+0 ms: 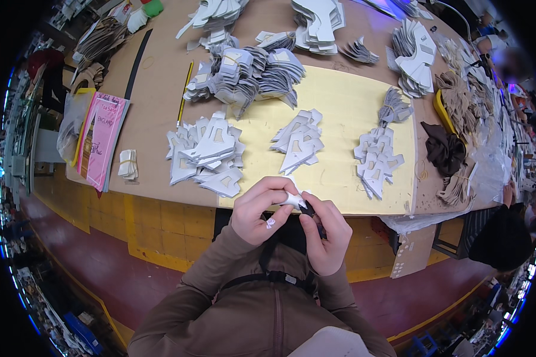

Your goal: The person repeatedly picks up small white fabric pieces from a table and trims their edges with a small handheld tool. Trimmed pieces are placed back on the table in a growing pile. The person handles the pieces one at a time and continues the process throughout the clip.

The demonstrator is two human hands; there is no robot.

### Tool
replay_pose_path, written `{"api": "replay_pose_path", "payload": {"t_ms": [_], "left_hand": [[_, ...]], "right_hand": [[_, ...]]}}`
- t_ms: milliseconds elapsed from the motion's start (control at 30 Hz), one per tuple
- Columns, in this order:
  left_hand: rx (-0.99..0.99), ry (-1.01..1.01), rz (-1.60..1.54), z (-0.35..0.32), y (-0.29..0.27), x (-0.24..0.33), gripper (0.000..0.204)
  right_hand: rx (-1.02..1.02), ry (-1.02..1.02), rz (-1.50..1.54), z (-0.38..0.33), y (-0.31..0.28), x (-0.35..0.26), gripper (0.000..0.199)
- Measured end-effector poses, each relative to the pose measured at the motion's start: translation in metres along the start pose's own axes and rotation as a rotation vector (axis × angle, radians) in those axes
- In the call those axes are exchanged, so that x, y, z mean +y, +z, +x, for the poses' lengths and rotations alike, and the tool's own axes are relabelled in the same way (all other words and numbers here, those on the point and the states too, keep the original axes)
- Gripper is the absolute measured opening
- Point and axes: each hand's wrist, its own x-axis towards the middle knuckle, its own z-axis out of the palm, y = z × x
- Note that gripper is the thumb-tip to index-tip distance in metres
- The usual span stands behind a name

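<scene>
Close together at the table's near edge, both my hands are closed in pinches. My left hand [261,209] grips a small white cut piece [293,200], which is bent between the fingers. A pale patterned patch sits on its thumb. Against the other end of that piece, my right hand [329,235] pinches a small black thing [307,208] whose kind I cannot make out. Just beyond the hands lie loose piles of similar white-grey cut pieces with cutouts: a left pile [211,149], a middle pile [299,140] and a right pile [376,159].
Yellow sheeting [339,89] covers part of the brown table. Farther back stand banded bundles [238,74] of grey pieces. A yellow pencil [185,95] and a pink notebook [103,140] lie left. Dark fabric [443,147] and a yellow tray [442,113] are right; a person [500,238] sits nearby.
</scene>
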Motion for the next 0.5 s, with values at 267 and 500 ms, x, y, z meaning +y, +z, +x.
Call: {"api": "replay_pose_path", "payload": {"t_ms": [267,500], "left_hand": [[0.019,0.028,0.042,-0.0007,-0.0008,-0.0004,0.011],[0.002,0.048,0.078,0.0044,-0.0022,0.0062,0.01]], "right_hand": [[0.085,-0.121,0.002,-0.0009,0.0086,0.002,0.036],[0.092,-0.043,0.124,-0.0047,0.0057,0.0054,0.032]]}}
